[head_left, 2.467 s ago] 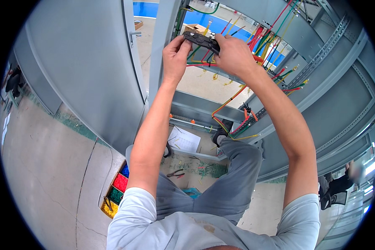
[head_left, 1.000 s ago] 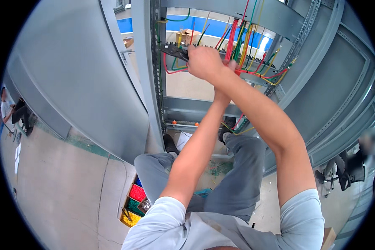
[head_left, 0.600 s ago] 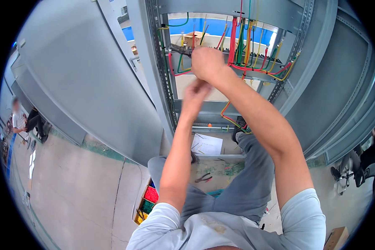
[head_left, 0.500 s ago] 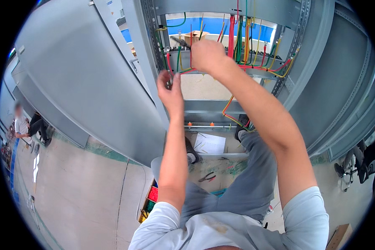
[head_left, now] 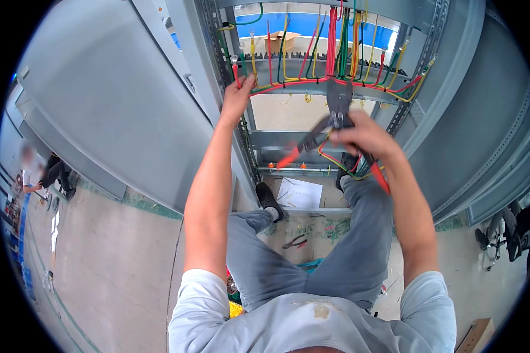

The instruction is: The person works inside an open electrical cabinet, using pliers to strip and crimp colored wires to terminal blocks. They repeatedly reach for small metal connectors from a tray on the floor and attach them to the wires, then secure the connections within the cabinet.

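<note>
Both hands have parted since the earlier frame: the left hand (head_left: 237, 105) has risen toward the wires, and the right hand (head_left: 368, 136) has dropped rightward with its tool. At the far left, the left hand's thumb and fingers are nearly closed, seemingly pinching a thick red wire (head_left: 236, 72) whose pale tip points up inside the grey metal cabinet frame (head_left: 424, 109). Just beside it stands a yellow wire (head_left: 252, 46), also pale-tipped. Further right, thin red, green and yellow wires rise from a tied horizontal harness (head_left: 297, 83); that routing looks done, but their ends are too small to judge, so fittings may be left to add. Right of centre, the right hand's fingers curl around one handle of large black crimping pliers with red grips (head_left: 339, 103), handles spread wide. At far right, several wires (head_left: 404, 46) already carry pale tips.
</note>
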